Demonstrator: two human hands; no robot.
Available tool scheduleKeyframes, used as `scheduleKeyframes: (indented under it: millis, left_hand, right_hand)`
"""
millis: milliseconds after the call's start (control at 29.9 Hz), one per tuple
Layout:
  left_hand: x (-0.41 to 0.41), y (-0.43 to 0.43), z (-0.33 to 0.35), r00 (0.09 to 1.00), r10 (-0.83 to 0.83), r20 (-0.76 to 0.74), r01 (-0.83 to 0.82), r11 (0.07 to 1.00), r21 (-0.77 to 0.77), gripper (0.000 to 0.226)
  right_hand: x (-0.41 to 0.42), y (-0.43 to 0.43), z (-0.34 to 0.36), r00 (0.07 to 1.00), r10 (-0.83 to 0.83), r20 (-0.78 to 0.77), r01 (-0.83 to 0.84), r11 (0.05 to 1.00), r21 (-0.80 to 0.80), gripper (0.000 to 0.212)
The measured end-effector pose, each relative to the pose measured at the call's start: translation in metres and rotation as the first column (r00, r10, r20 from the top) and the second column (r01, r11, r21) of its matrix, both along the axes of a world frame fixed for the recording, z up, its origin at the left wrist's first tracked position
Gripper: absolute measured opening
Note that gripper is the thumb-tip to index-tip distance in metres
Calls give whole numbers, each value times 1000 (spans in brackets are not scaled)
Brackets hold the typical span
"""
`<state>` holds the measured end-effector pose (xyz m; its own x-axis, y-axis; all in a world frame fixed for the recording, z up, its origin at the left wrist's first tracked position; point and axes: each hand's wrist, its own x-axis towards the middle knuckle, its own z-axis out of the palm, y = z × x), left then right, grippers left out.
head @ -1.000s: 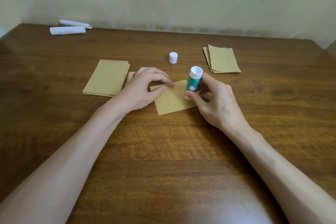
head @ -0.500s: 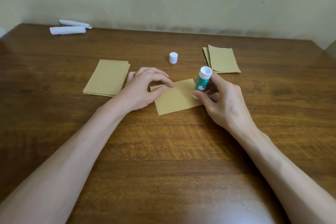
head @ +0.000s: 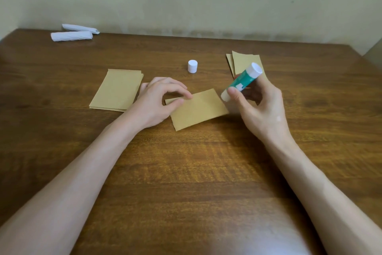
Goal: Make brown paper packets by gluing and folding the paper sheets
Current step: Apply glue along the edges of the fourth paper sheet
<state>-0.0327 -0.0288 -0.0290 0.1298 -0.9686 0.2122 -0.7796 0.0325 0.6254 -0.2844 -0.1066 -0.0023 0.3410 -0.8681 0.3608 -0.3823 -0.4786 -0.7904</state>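
Brown rectangular paper sheet [head: 199, 110], partly folded, lies flat at the centre of the dark wooden table [head: 186, 182], between the two hands. The left hand [head: 155, 103] pinches the sheet's upper-left edge between curled thumb and index finger, holding it in place. The right hand [head: 262, 110] grasps the uncapped green-and-white glue stick [head: 240, 82], thumb and fingers closed round its barrel.

Change: one second ago the glue stick stood near upright with its tip on the right edge of the sheet. It is now raised clear of the paper and tilted, tip pointing down and left, just beside the sheet's right corner and not touching it. The left hand and the sheet have not shifted.

Meaning for the task: the glue pass along the right edge appears complete. The next step is probably to fold and press the glued edge. Glue coverage cannot be seen.

Other items:
- The small white cylindrical cap [head: 192, 66] stands behind the sheet.
- A stack of flat brown sheets [head: 117, 89] lies to the left.
- A pile of brown paper pieces [head: 241, 60] lies behind the right hand; these are possibly finished packets
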Motion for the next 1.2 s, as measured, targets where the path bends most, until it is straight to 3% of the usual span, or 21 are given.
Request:
scheduleKeyframes:
  millis: [200, 367, 534, 668, 835, 968, 1202]
  left_hand:
    - [1, 1, 1, 999, 31, -38, -32, 999, -33, 22]
    - [0, 1, 1, 998, 44, -48, -47, 998, -52, 22]
    - [-2, 1, 1, 998, 53, -47, -55, 997, -46, 21]
    - [-1, 2, 2, 998, 55, -25, -55, 998, -23, 21]
    - [-2, 1, 3, 998, 55, 0, -55, 998, -12, 22]
    - [-2, 1, 4, 998, 54, 17, -54, 998, 6, 23]
    - [-2, 1, 5, 998, 53, 25, -53, 998, 29, 26]
  right_hand:
    - [3, 4, -1, 999, 35, -15, -35, 999, 22, 32]
    - [7, 7, 2, 998, 67, 9, -67, 997, 49, 53]
    - [8, 7, 3, 997, 58, 55, -62, 995, 75, 37]
    - [9, 8, 5, 986, 71, 148, -91, 987, 135, 37]
    - [12, 4, -1, 981, 185, -65, -181, 982, 58, 41]
    - [17, 7, -4, 963, 229, -143, -224, 973, 51, 48]
    - [18, 10, -3, 939, 240, -245, -235, 971, 47, 37]
